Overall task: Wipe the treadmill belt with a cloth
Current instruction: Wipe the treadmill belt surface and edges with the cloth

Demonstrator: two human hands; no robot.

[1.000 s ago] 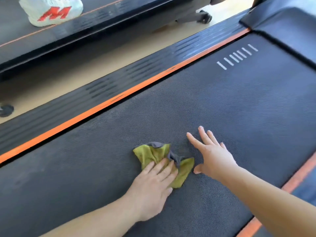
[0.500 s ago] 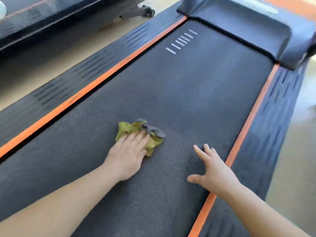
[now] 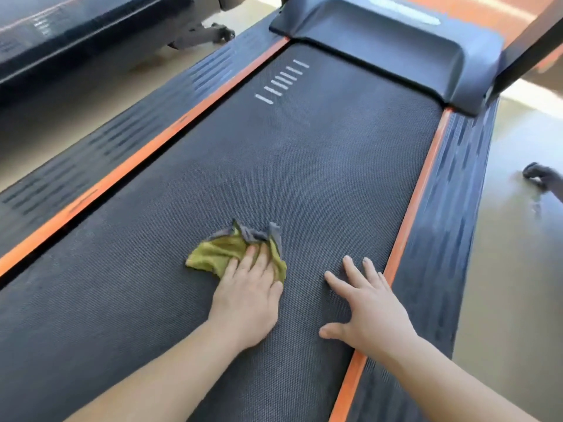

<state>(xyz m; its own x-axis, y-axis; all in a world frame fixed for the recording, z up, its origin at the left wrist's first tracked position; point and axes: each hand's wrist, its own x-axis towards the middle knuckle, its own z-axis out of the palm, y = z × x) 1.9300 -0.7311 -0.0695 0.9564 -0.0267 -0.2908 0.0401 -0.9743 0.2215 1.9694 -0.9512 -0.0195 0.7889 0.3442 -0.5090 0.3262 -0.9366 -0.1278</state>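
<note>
The left hand point(image 3: 246, 303) lies flat on a crumpled yellow-green cloth point(image 3: 217, 252) with grey edging, its fingers straight and close together, pressing the cloth down onto the treadmill belt point(image 3: 304, 166) rather than curling round it. The cloth sits near the middle of the belt's width, in the nearer half of the view, and its grey corners stick up just beyond the fingertips. The right hand point(image 3: 368, 309) rests palm down on the bare belt just beside the left hand. Its fingers are spread and its thumb is held out to the side, and it holds nothing. Its outer edge lies close to the right orange strip point(image 3: 411, 214) that borders the belt. Beyond that strip runs the dark ribbed right side rail point(image 3: 447, 226). A row of short white marks point(image 3: 281, 81) is printed on the far part of the belt, near the black motor cover point(image 3: 380, 47). Another treadmill point(image 3: 76, 32) stands on the pale floor point(image 3: 511, 269) to the left.
</note>
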